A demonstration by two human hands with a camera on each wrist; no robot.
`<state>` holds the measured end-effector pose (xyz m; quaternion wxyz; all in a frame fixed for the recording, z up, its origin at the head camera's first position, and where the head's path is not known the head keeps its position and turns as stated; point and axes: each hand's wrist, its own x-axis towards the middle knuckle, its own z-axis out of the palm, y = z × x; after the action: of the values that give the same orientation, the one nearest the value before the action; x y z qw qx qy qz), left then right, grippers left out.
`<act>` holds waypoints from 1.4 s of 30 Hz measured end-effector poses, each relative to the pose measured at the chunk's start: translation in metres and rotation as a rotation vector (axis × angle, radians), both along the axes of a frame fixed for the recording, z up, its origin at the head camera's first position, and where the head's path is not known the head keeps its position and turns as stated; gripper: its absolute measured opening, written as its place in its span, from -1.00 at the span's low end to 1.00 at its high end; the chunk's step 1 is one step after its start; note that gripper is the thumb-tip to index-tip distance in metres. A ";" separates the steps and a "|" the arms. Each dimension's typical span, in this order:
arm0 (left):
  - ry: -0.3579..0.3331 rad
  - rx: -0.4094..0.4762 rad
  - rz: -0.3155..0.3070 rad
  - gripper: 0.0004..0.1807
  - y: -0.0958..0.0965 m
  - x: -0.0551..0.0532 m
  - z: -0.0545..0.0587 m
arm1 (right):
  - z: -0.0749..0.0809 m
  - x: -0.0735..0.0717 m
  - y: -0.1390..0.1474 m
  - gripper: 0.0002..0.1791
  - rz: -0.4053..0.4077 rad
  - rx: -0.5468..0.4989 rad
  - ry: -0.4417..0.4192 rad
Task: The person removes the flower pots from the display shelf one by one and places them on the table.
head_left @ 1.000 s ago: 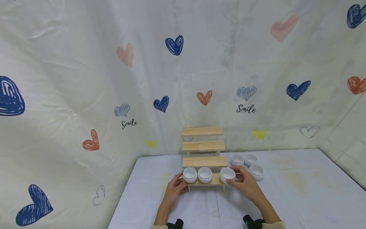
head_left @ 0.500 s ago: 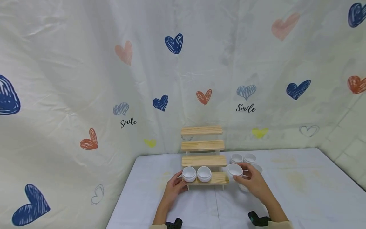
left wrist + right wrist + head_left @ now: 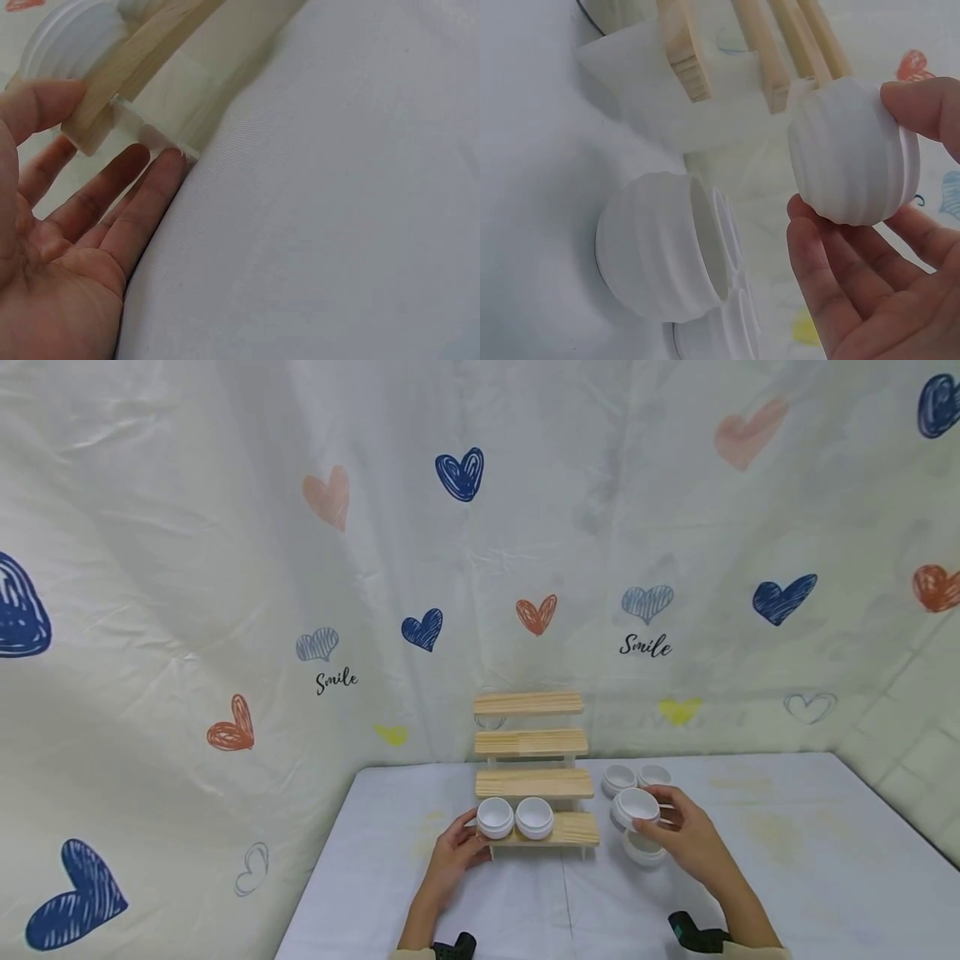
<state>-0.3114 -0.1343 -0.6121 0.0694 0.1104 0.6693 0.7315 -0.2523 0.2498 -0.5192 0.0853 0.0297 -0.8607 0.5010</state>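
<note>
Head view: right hand [image 3: 693, 839] pinches a white cup [image 3: 636, 808] right of the wooden stand [image 3: 532, 784], two cups [image 3: 535, 820] on its lowest step. Left wrist view: left hand [image 3: 67, 266] grips that step's end, fingertips plainer here. Right wrist view alone shows ribbed walls; held cup upright between thumb and fingers, apart from standing cup [image 3: 656, 247]

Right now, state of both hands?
Left hand: open, touching the left end of the wooden rack.
Right hand: closed, holding a white cup in the air.
</note>
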 end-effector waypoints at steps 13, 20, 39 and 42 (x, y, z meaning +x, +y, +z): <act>-0.009 0.001 0.010 -0.34 0.000 0.002 0.001 | -0.005 -0.001 0.018 -0.21 0.004 0.045 -0.047; -0.011 -0.006 0.010 -0.33 -0.001 0.000 0.001 | -0.004 0.001 0.029 -0.22 0.000 0.033 -0.040; -0.010 -0.019 0.003 -0.35 0.000 0.001 0.002 | -0.011 0.008 0.057 -0.18 -0.046 0.112 -0.048; -0.010 -0.020 0.003 -0.35 0.000 0.001 0.002 | -0.011 0.008 0.060 -0.17 -0.061 0.129 -0.068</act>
<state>-0.3103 -0.1343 -0.6096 0.0728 0.1049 0.6763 0.7255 -0.2447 0.3098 -0.5305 0.0694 -0.0082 -0.8941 0.4423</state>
